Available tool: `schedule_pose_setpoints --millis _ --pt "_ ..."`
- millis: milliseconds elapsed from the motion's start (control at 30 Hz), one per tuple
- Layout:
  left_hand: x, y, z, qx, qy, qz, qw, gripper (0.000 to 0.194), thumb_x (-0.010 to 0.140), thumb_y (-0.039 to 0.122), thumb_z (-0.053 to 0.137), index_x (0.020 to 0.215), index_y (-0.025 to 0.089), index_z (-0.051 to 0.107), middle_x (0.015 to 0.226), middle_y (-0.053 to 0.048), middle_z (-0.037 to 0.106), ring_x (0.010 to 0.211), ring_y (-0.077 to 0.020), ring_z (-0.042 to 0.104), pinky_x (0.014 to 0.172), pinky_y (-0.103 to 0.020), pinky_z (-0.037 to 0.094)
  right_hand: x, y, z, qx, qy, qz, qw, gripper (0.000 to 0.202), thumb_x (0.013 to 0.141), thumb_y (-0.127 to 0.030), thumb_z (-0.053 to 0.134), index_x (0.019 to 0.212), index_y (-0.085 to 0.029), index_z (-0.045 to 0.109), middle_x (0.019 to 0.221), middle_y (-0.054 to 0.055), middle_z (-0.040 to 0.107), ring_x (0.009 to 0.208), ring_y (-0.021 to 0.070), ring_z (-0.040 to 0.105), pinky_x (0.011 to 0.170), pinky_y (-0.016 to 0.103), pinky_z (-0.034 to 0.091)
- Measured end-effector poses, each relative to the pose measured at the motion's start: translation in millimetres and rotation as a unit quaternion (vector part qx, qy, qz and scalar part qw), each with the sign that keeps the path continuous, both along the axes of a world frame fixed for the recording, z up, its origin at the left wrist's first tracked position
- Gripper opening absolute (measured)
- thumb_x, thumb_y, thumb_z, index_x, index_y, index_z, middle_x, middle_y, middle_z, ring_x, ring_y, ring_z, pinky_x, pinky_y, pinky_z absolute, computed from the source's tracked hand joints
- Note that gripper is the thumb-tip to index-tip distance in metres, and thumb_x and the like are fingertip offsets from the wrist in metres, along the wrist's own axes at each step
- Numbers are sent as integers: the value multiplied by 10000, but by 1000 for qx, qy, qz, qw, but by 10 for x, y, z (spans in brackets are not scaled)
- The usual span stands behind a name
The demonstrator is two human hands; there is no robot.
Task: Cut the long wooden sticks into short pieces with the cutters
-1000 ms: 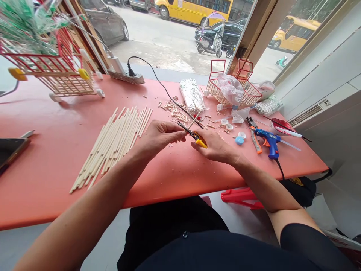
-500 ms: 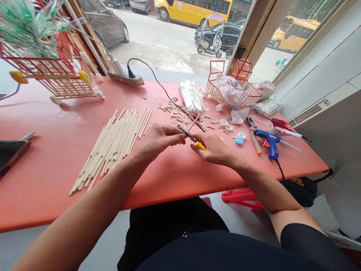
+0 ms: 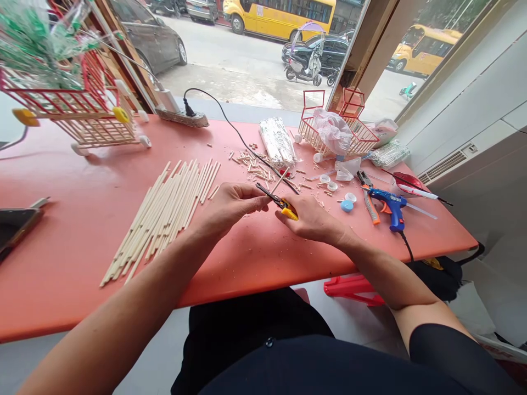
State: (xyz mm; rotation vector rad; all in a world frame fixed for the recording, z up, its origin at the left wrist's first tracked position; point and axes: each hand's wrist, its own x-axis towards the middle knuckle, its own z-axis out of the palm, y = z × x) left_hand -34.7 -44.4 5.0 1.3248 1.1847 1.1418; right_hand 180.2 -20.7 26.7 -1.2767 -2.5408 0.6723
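Note:
My left hand (image 3: 233, 208) is closed in a pinch on a thin wooden stick (image 3: 280, 180), whose far end points up and away. Yellow-handled pliers (image 3: 284, 206) are gripped in my right hand (image 3: 313, 218), their dark jaws lying across the stick close to my left fingertips. Whether the jaws bite into the wood I cannot tell. Left of my hands, many pale wooden sticks (image 3: 160, 219) lie side by side on the pink table (image 3: 247, 263). Short cut stick pieces (image 3: 257, 164) are scattered just beyond my hands.
At right lie a blue glue gun (image 3: 389, 206), orange-handled pliers (image 3: 370, 203) and several caps (image 3: 347, 205). A foil-like bundle (image 3: 276, 141) and a small stick-built cart (image 3: 313, 134) stand behind. A black cord (image 3: 230, 123) crosses the table from a power strip (image 3: 185, 115). A larger cart (image 3: 94, 129) stands left.
The view has shifted very slightly. Both hands keep the same hold on the stick and the pliers, with hardly any movement.

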Motion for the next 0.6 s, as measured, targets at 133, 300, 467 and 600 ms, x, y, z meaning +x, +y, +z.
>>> schedule_pose_setpoints --millis 133,300,467,600 --pt "-1 -11 22 -3 2 2 1000 278 737 459 914 800 192 872 712 -60 763 660 -152 596 629 -278 446 14 51 45 -30 -18 4 999 285 992 -439 583 1012 -165 660 929 62 686 818 189 553 729 317 358" --pt "-17 -3 5 4 2 -1 1000 357 760 539 900 831 190 875 705 -60 752 639 -149 578 605 -278 420 58 126 156 -122 -11 21 992 457 989 -607 575 1141 -185 658 1049 65 714 929 224 624 782 327 414" --pt "47 -4 15 13 -18 19 1000 414 676 572 942 740 176 838 659 -48 720 610 -134 519 591 -279 385 28 72 156 -74 -5 10 997 344 996 -490 607 1133 -176 643 1048 74 698 923 215 608 790 326 409" --pt "108 -14 41 15 -31 25 999 431 628 571 959 690 173 807 649 -45 707 633 -146 534 630 -292 409 2 27 122 -52 -1 -1 999 284 985 -418 633 1114 -165 636 1089 101 692 951 225 605 813 337 418"
